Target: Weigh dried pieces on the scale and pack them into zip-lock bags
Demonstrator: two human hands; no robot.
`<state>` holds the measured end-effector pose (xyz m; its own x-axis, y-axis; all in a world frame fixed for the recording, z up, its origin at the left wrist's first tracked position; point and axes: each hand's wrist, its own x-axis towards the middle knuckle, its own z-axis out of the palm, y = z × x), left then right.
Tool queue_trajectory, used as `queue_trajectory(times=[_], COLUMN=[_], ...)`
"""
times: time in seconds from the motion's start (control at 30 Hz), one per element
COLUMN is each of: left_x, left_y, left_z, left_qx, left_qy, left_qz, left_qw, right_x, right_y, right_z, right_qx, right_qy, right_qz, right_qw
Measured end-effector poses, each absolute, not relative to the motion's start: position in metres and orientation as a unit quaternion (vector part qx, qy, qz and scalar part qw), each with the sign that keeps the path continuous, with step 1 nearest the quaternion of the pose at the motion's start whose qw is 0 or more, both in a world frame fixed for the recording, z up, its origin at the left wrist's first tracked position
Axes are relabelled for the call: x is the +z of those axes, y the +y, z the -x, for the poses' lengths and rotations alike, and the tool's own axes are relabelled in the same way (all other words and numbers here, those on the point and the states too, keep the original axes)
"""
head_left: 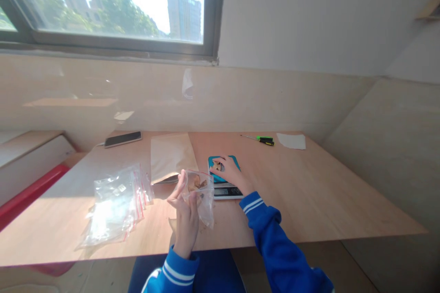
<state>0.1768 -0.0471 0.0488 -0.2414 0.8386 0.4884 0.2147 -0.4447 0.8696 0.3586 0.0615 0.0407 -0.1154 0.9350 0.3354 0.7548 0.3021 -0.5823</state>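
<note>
Here we are at the wooden tabletop [309, 201], and the left hand [187, 215] has its fingers and thumb clamped on a clear bag [206, 208], holding it up over the near edge with some brown pieces [196, 184] showing inside. Across to the right hand [232, 174] now, reaching over the blue top of a kitchen scale [235, 191], fingers curved down at more brown bits [217, 166] lying there; from where I stand, I can't fairly tell whether those fingers are closed on one or merely touching. The scale's dark display faces the person, just beyond the held bag. Just left of the scale lies a flat brown paper pouch [172, 155], and nearer, on the left, a spread stack of clear bags [115, 203] with red-edged tops catches the sunlight. Up at the back, a phone [123, 139] rests on the left, while green-and-black screwdrivers [263, 140] sit near a white sheet [291, 141] on the right.
</note>
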Motion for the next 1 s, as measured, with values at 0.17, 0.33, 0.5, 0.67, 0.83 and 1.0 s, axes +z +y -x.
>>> queue_trajectory(times=[0.17, 0.33, 0.5, 0.67, 0.83, 1.0], left_x=[0.055, 0.064, 0.064, 0.065, 0.060, 0.052], left_y=[-0.052, -0.057, -0.057, -0.058, -0.049, -0.041], left_z=[-0.180, -0.181, -0.179, -0.182, -0.187, -0.193], left_qx=[0.637, 0.634, 0.635, 0.633, 0.640, 0.656], left_qy=[0.469, 0.468, 0.462, 0.467, 0.455, 0.418], left_qz=[-0.546, -0.539, -0.540, -0.534, -0.534, -0.545], left_qw=[0.274, 0.296, 0.304, 0.311, 0.312, 0.315], right_x=[0.044, 0.046, 0.042, 0.049, 0.078, 0.112], right_y=[0.049, 0.043, 0.041, 0.038, 0.025, 0.002], right_z=[-0.366, -0.372, -0.379, -0.376, -0.362, -0.341], right_qx=[0.179, 0.190, 0.212, 0.308, 0.327, 0.406], right_qy=[-0.741, -0.702, -0.635, -0.538, -0.515, -0.548], right_qz=[0.531, 0.537, 0.542, 0.500, 0.467, 0.390], right_qw=[0.371, 0.427, 0.507, 0.604, 0.640, 0.619])
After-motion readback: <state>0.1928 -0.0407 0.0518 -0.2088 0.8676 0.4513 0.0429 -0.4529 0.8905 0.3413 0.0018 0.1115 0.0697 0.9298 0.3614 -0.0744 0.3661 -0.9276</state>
